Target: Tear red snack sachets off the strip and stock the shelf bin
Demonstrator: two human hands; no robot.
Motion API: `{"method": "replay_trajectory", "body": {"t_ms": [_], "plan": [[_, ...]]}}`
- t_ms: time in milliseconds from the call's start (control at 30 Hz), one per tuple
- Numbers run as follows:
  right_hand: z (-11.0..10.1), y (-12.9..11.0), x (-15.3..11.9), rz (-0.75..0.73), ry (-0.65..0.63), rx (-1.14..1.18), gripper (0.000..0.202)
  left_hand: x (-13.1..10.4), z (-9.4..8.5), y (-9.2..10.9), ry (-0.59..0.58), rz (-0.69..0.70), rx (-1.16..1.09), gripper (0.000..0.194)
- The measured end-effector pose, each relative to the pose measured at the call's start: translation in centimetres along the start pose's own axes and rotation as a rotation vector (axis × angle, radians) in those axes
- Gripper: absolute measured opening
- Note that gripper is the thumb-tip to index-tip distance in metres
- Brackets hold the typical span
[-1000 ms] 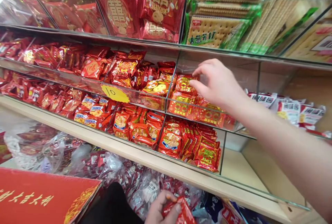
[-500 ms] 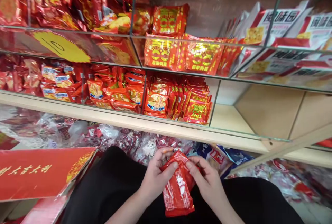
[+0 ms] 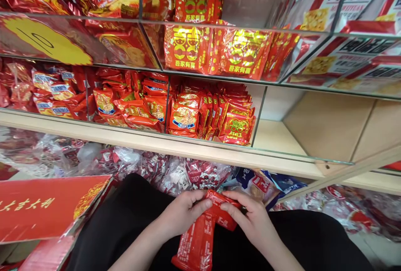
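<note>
Low in the head view, my left hand (image 3: pixel 188 210) pinches a red snack packet (image 3: pixel 196 244) that hangs down to the left over my lap. A second red snack packet (image 3: pixel 223 212) lies slantwise across its top, held by my right hand (image 3: pixel 246 212) with thumb above and fingers round the far edge. My left thumb and fingers also touch this second packet's near-left end. Whether the two packets are joined is hidden where they overlap. White print shows on both wrappers.
Ahead, a lower shelf (image 3: pixel 200 147) holds rows of red snack packets (image 3: pixel 184 116) behind a glass edge. Red and white packets fill the upper shelf. Bagged goods (image 3: pixel 175 175) lie beneath. A red carton (image 3: pixel 40 210) stands at my left.
The packets have parted: one has swung down to the left, the other now lies slantwise across its top. The camera view has tilted and come slightly nearer the shelves.
</note>
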State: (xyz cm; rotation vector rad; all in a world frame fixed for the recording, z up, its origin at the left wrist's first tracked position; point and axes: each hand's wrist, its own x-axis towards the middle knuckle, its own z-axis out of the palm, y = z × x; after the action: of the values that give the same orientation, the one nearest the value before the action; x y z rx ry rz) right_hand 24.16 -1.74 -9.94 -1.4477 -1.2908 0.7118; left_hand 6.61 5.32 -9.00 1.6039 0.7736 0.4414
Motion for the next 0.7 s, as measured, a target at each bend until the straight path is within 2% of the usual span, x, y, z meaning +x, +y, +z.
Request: {"method": "replay_trajectory", "body": {"t_ms": [100,167,233,300,433,700], "plan": [[0.2,0.2,-0.1,0.188,0.124,0.085,0.03,0.0,0.8,0.0,0.024,-0.004,-0.087,0.031],[0.4,0.2,-0.1,0.226,0.183,0.049,0.03,-0.1,1.4,0.1,0.022,-0.004,-0.168,0.03],[0.5,-0.1,-0.1,0.198,0.238,-0.032,0.034,-0.2,1.7,0.1,-0.019,-0.014,-0.192,0.026],[0.5,-0.5,0.0,0.146,0.264,-0.064,0.034,-0.3,1.5,0.1,-0.031,-0.007,-0.093,0.02],[0.5,-1.1,0.1,0.097,0.239,-0.064,0.036,-0.3,0.6,0.1,0.04,-0.004,0.102,0.028],[0.1,-0.5,0.2,0.059,0.271,-0.149,0.036,-0.2,0.8,0.3,0.035,-0.03,-0.049,0.035]]}}
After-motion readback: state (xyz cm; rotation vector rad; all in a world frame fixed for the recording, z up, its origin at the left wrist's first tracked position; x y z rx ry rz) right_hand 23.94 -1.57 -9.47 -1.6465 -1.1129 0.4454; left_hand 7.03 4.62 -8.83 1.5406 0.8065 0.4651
